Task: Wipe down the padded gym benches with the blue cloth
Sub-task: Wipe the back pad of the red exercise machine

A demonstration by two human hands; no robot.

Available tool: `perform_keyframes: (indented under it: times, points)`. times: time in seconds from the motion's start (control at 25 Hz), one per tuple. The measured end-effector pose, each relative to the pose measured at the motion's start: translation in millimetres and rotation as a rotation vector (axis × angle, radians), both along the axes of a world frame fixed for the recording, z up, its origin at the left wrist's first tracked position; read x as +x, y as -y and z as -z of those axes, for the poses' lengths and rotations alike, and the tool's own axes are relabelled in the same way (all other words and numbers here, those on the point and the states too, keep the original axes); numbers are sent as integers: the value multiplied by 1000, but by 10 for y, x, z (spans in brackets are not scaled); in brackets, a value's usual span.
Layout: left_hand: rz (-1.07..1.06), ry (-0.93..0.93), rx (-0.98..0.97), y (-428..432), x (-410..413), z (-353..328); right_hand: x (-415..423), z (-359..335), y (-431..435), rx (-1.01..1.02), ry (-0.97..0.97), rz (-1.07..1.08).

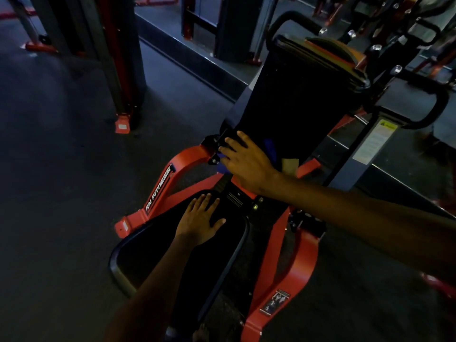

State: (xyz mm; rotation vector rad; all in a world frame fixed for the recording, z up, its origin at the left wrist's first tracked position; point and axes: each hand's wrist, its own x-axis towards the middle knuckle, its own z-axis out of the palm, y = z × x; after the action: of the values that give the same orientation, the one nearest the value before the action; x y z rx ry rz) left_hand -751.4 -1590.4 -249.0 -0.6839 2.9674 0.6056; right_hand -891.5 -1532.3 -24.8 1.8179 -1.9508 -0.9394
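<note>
In a dim gym, a person is leaning over a bench with a red frame, wiping its black padding.

The right hand is pressing the blue cloth against the lower end of the tilted back pad, fingers stretched flat over it, not curled; blue is showing on both sides of the palm; the left hand is lying spread on the seat pad, holding nothing, probably bracing; the wipe is likely going best with even palm pressure and long overlapping strokes up the pad; the metal fittings by the fingertips are risking a snag.
</note>
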Motion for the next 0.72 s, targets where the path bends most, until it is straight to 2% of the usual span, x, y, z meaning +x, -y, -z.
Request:
perform_keyframes:
  times: [0.2, 0.44, 0.72]
  points:
    - [41, 30, -49, 35, -57, -69, -84, -312, 14, -139, 15, 72]
    - [175, -4, -24, 165, -128, -10, 86, -109, 291, 12, -19, 110]
    - [254, 43, -15, 217, -199, -38, 105, -269, 263, -69, -8, 174]
